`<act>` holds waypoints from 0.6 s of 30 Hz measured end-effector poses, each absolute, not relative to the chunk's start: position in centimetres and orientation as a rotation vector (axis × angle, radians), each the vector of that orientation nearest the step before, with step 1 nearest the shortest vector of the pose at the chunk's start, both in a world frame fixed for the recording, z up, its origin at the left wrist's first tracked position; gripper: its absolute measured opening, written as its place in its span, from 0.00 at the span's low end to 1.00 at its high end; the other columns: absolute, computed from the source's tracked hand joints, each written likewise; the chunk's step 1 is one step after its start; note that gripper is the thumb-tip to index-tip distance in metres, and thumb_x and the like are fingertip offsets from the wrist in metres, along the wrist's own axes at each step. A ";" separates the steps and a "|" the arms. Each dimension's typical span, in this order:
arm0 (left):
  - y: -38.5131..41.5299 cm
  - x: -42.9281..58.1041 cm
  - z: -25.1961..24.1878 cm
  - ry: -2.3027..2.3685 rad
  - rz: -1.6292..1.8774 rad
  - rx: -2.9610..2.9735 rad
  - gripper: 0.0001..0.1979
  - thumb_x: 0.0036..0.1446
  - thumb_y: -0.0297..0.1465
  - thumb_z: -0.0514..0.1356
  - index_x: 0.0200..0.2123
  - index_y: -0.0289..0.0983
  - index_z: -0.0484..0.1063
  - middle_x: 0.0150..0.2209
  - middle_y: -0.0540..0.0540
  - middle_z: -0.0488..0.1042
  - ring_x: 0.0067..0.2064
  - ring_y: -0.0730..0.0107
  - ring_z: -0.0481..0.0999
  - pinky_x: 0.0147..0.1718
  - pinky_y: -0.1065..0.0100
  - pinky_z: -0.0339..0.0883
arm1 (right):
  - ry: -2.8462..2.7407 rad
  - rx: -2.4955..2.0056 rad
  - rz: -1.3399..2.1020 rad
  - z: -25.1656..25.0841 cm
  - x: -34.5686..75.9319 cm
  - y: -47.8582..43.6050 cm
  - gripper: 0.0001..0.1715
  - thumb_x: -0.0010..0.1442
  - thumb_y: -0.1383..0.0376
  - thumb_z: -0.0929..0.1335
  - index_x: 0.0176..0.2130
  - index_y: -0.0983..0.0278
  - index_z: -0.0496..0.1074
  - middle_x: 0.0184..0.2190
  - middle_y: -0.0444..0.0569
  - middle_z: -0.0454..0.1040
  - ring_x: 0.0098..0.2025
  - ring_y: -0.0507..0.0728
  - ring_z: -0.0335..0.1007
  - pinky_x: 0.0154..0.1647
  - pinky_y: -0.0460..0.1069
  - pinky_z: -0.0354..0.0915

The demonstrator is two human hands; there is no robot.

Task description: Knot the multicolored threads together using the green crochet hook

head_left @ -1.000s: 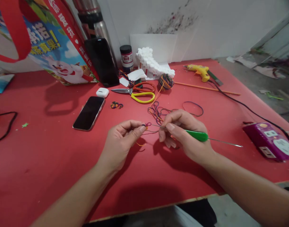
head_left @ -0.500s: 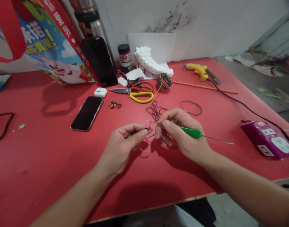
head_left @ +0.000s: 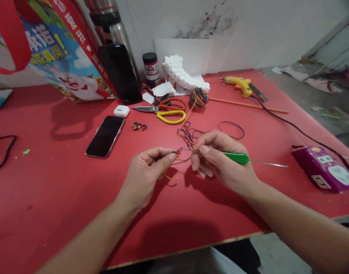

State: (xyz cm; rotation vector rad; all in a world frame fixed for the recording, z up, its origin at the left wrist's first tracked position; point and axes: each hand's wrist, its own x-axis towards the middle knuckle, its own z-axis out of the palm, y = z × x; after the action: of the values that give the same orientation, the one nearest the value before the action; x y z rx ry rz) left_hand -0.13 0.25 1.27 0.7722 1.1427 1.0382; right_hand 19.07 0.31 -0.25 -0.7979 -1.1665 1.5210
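Since half a second ago the right hand (head_left: 220,161) has drawn slightly rightward, so more of the metal shaft shows between the two hands and the rear tip of the crochet hook (head_left: 237,158) reaches farther right. Left hand (head_left: 147,173) position is essentially unchanged. Left thumb and forefinger are closed in a tight pinch on a small knot of multicoloured thread (head_left: 177,152), held just above the red desk (head_left: 48,198). Right fingers are closed around the hook near the front of its green grip, pencil-fashion, with the hook's tip at the knot. Loose thread (head_left: 191,135) trails to the far side toward the yarn ball (head_left: 199,97). Judgement: the pinch should stay firm beside the loop, and the hook should travel straight along its own line to avoid splitting strands. Scissors (head_left: 165,112) and a phone (head_left: 105,136) lie well apart on the far left.
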 end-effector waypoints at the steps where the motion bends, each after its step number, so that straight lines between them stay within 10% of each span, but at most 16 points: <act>1: 0.3 -0.2 1.3 1.149 1.042 0.780 0.08 0.45 0.32 0.78 0.29 0.37 0.85 0.21 0.53 0.72 0.20 0.82 0.60 0.19 0.77 0.60 | -1.177 -0.802 1.517 -0.2 19.1 0.3 0.10 0.70 0.58 0.71 0.39 0.62 0.72 0.26 0.42 0.79 0.18 0.47 0.62 0.19 0.45 0.60; 18: 0.0 -0.1 1.1 1.249 1.092 0.927 0.02 0.51 0.29 0.75 0.29 0.40 0.86 0.28 0.51 0.81 0.28 0.78 0.74 0.27 0.80 0.72 | -1.558 -0.981 1.093 0.3 18.7 -0.6 0.07 0.72 0.67 0.66 0.39 0.61 0.72 0.27 0.42 0.76 0.22 0.49 0.65 0.24 0.47 0.64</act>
State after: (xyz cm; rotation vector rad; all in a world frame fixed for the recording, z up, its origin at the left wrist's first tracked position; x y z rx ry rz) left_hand -0.14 0.03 1.06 0.9271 1.2489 1.0923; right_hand 18.66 -0.63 0.26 -0.9812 -1.5580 1.0925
